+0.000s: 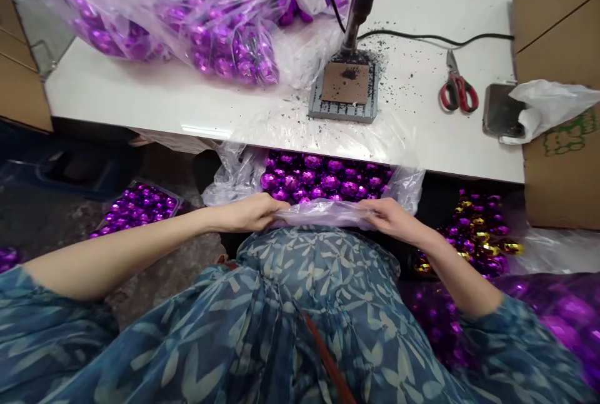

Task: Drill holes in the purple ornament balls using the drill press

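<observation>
A clear plastic bag is stretched between my two hands at lap height, just below the table edge. My left hand pinches its near rim on one side. On the other side my right hand grips the same rim, fingers closed. Inside the bag, shiny purple faceted balls lie in rows, partly hidden under the table edge. Loose film from the bag bunches up at both sides and against the table front.
On the white table stands a drill-like machine over a grey base strewn with dark shavings. Red-handled scissors, a phone and cardboard boxes are to the right. A large bag of purple balls occupies the back left.
</observation>
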A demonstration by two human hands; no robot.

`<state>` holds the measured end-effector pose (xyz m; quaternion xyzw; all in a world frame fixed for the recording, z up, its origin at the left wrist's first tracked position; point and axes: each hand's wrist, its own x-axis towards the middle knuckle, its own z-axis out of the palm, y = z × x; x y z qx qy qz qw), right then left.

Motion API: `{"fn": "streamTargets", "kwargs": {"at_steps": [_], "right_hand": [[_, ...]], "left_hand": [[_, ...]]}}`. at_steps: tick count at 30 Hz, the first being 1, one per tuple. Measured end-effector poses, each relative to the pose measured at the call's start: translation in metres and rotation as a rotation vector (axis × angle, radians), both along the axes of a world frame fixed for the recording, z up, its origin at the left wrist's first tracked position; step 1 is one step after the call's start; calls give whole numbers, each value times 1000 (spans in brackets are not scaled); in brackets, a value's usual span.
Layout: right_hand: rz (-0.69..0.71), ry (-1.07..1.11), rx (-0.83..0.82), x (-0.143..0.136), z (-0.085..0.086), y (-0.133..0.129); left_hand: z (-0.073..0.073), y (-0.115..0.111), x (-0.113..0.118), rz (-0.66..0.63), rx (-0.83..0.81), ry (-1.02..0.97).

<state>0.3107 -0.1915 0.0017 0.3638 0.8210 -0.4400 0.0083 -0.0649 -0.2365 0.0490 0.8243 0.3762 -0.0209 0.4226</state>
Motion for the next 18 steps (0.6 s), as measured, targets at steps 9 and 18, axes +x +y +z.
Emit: {"fn": "streamTargets", "kwargs": {"at_steps": [9, 18], "right_hand": [[152, -61, 138, -26, 13, 50], [468, -117, 312, -125, -71, 70]], "left_hand": [[67, -7, 25, -287, 153, -184], [68, -8, 35, -311, 251, -109]]}}
